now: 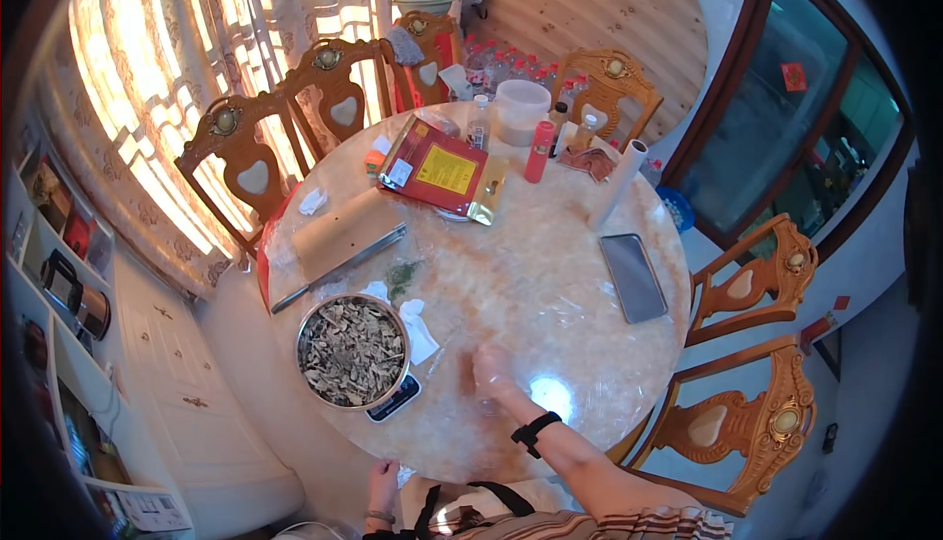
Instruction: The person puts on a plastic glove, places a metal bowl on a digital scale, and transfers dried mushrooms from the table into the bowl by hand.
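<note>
My right hand (492,372), blurred and with a black band at the wrist, is low over the round marbled table (516,267) near its front. Whether it holds anything cannot be told. At the table's front edge is my left hand (383,475), its fingers curled beside a piece of white tissue (404,474); a grip on it cannot be made out. To the left, a round metal bowl of dried, grey-brown leaf-like pieces (352,352) stands on a black digital scale (395,398). Crumpled white tissue (419,331) and some green bits (402,279) lie beside the bowl.
A smartphone (633,277) and a white roll (621,180) are at the right. Farther back are a red and gold bag (435,168), a red bottle (540,151) and a plastic tub (522,114). A brown sheet (349,236) lies left. Carved wooden chairs (729,422) surround the table.
</note>
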